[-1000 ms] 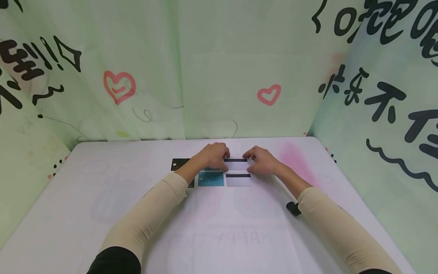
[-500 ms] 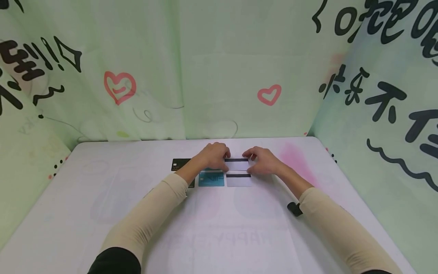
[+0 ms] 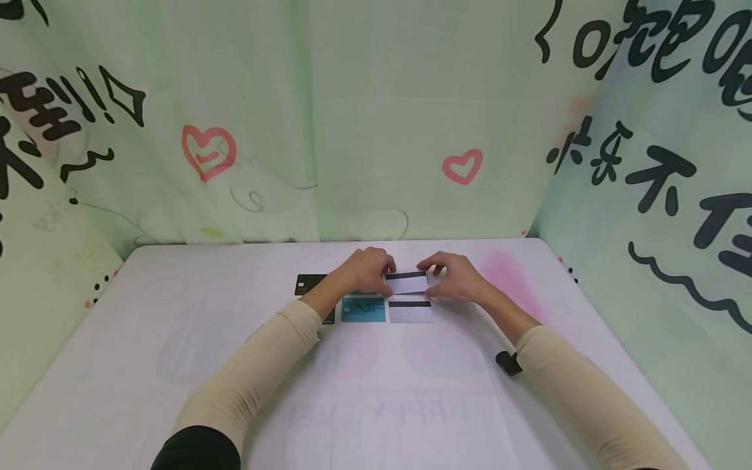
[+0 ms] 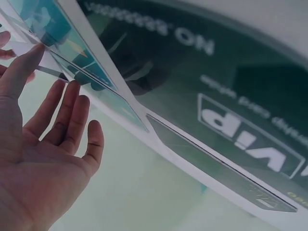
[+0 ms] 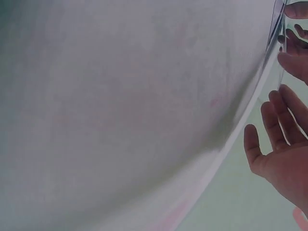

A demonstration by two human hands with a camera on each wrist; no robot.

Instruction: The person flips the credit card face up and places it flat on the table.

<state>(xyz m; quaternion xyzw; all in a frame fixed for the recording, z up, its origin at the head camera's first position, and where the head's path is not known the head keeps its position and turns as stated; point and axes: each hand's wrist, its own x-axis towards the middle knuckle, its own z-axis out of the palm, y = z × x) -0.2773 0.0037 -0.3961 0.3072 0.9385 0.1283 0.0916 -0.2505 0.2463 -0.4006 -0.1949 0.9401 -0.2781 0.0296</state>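
Note:
A white card with a black stripe (image 3: 407, 284) is between my two hands at the far part of the table. My left hand (image 3: 365, 269) pinches its left edge with thumb and fingers. My right hand (image 3: 452, 278) pinches the right edge, and that side sits slightly higher. Just below lies a second striped white card (image 3: 410, 314), beside a teal card (image 3: 363, 311). To the left is a black card (image 3: 308, 283), and a dark card (image 3: 330, 317) is mostly hidden by my left wrist. Another teal card (image 4: 108, 103) shows beyond my fingers in the left wrist view.
A small black object (image 3: 508, 363) lies by my right sleeve. The white-covered table (image 3: 376, 405) extends toward me. Green printed curtains (image 3: 376, 130) rise behind its far edge and at both sides.
The upper striped card has tilted slightly, its right side rising between my hands. Both hands stay almost in place, and the head view has shifted a little.

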